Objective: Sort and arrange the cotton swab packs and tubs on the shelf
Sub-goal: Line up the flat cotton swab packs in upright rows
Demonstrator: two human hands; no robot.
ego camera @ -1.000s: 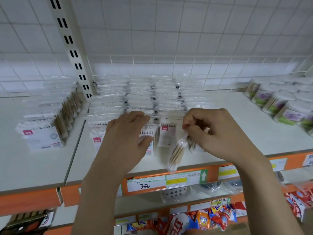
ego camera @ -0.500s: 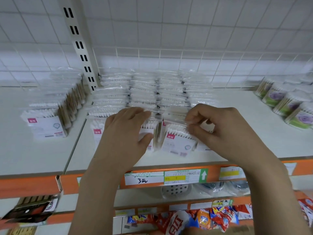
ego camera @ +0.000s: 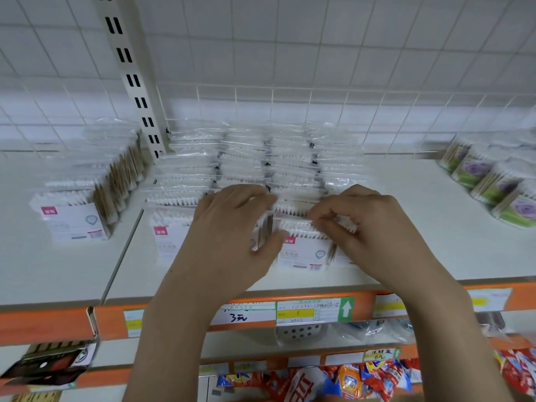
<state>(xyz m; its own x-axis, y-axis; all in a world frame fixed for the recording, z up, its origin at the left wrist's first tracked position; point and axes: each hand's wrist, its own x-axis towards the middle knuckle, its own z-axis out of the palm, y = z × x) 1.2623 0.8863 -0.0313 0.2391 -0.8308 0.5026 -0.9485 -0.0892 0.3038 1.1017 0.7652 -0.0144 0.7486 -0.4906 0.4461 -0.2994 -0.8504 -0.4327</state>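
Head view shows the right hand (ego camera: 374,236) with fingers pinching the top edge of a cotton swab pack (ego camera: 304,248), likely to stand it upright at the front of its row on the shelf (ego camera: 420,227). Left hand (ego camera: 229,236) fingers curl over the neighbouring pack (ego camera: 262,233), steadying it. Clear wrap, white tips, pink-tagged label.

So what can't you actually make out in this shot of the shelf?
- Head view: the pack under the left hand is mostly covered by it.
- Print on the front pack by the right hand is too blurred to read.
- The flowered tubs are cut off by the right edge.
- Back rows of packs blur together; no count possible.
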